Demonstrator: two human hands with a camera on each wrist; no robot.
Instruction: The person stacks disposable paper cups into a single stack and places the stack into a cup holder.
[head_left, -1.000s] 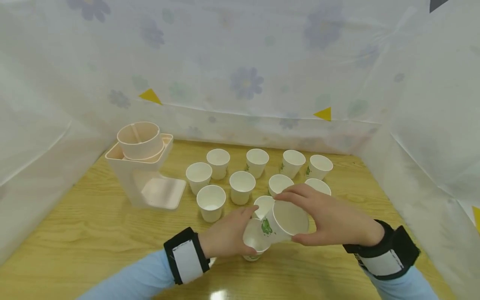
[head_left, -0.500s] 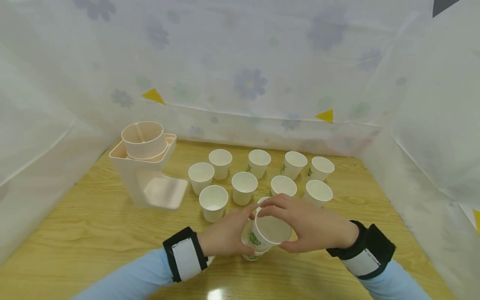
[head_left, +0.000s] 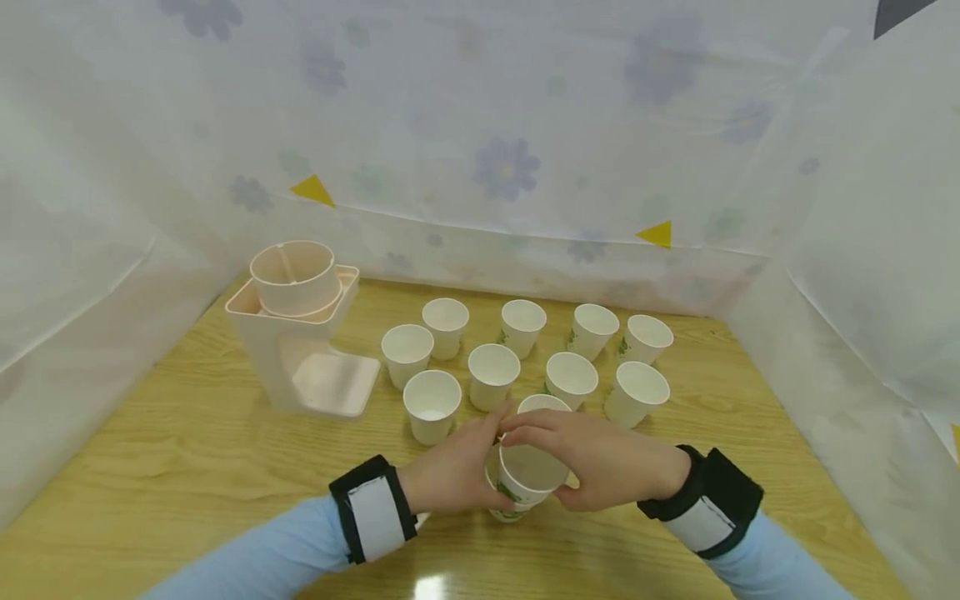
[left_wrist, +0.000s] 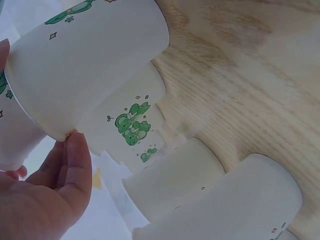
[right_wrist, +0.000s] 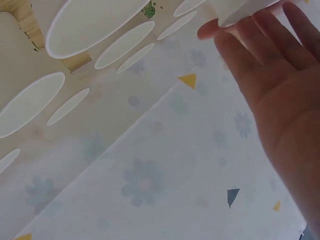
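Note:
A white paper cup (left_wrist: 95, 60) with green printed figures stands on the wooden table near the front, and my left hand (head_left: 457, 467) grips it by the rim. Over its mouth a second paper cup (head_left: 534, 467) is tilted, its open end facing me. My right hand (head_left: 607, 454) holds this upper cup between thumb and fingers, from the right side. In the head view the upper cup overlaps the lower one, its base hidden. The left wrist view has the upper cup (left_wrist: 19, 130) right at the lower cup's rim.
Several upright paper cups (head_left: 493, 375) stand in loose rows behind my hands, one (head_left: 543, 403) right behind the held pair. At the left is a pale beige stand (head_left: 262, 358) with a round top and flat foot. White flowered sheets (head_left: 420, 125) enclose the back and sides.
My right hand has moved left with its cup, bringing it from beside the lower cup to over its mouth. The left hand keeps its grip in place.

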